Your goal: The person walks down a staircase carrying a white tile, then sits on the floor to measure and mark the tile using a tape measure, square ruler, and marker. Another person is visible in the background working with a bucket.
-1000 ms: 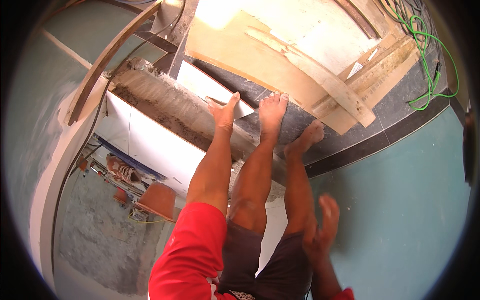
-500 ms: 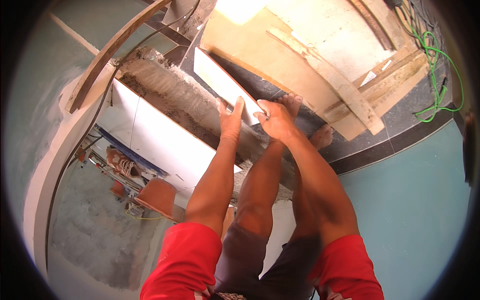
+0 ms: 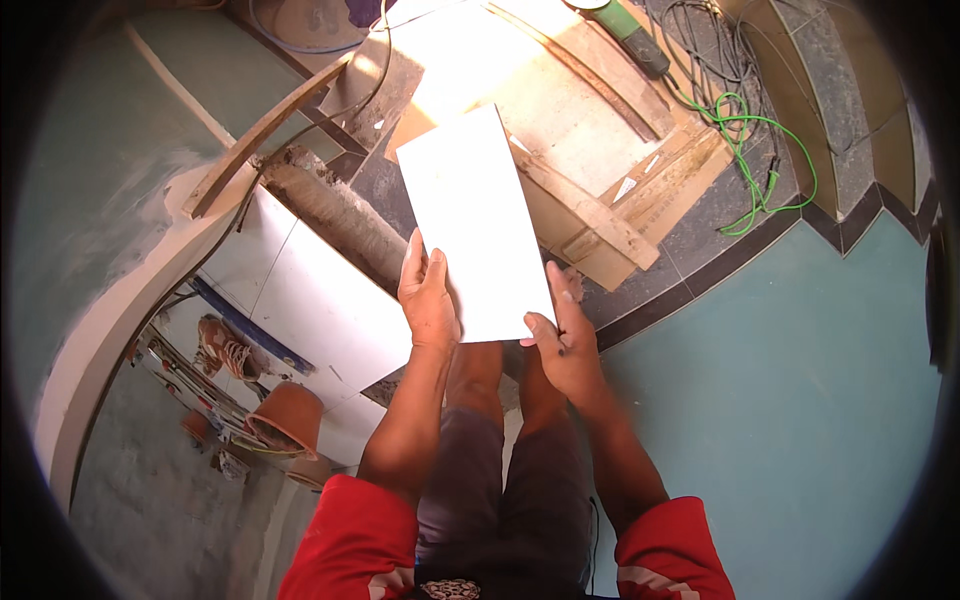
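Flat white rectangular tile held up in front of the body by 2 hands, long sides running away from the wearer. Its near edge sits above the knees in view; its far end overlaps the sheeting beyond.

Left bare hand grasps the tile's left edge near the lower end, thumb along the edge. Right bare hand grasps the lower right corner, thumb at the near edge, other fingers along the right side. Undersides of both grips hidden.

Beyond the tile: brown cardboard sheet on dark grey tiling, with a pale, worn wooden plank lying diagonally on it. Farther off, a green-and-black power tool, beside coiled black cables and a bright green cord.

Left side: rough grey concrete ledge, bordered on its near side by a white-tiled face. Curved brown wooden strip above that. Lower down, a brown laced shoe and a terracotta-coloured bucket, well apart from the hands.

Right: smooth blue-green floor, dark-edged.

Wearer: 2 red sleeves, dark shorts.
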### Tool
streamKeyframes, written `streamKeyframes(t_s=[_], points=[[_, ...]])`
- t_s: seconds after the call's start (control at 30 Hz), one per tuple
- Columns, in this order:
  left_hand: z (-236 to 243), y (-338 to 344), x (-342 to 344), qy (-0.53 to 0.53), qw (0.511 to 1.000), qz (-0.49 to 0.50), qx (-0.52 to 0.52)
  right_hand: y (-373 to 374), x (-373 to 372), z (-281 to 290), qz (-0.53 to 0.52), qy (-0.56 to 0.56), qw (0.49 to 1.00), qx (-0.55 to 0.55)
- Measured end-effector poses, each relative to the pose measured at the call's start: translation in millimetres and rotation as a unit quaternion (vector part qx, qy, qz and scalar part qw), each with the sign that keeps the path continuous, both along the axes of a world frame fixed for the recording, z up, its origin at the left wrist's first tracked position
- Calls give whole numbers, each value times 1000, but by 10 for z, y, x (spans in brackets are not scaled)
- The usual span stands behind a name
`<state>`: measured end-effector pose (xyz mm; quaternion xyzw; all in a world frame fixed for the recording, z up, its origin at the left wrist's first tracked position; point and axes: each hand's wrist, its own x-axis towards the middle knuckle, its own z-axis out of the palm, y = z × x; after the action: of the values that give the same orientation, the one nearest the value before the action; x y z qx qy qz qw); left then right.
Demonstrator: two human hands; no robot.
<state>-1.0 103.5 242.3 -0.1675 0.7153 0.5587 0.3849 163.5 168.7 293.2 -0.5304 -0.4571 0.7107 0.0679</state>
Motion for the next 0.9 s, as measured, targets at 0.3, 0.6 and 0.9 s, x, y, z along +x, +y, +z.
streamKeyframes(t_s=[0.3,0.6,0.9], points=[[639,324,-52,-65,985,-11,161,74,-24,1016,122,-1,960,254],[1536,513,27,-93,964,-40,244,102,-1,2032,123,-22,928,351],[2795,526,-25,6,955,-105,278,271,65,3174,15,-29,886,463]])
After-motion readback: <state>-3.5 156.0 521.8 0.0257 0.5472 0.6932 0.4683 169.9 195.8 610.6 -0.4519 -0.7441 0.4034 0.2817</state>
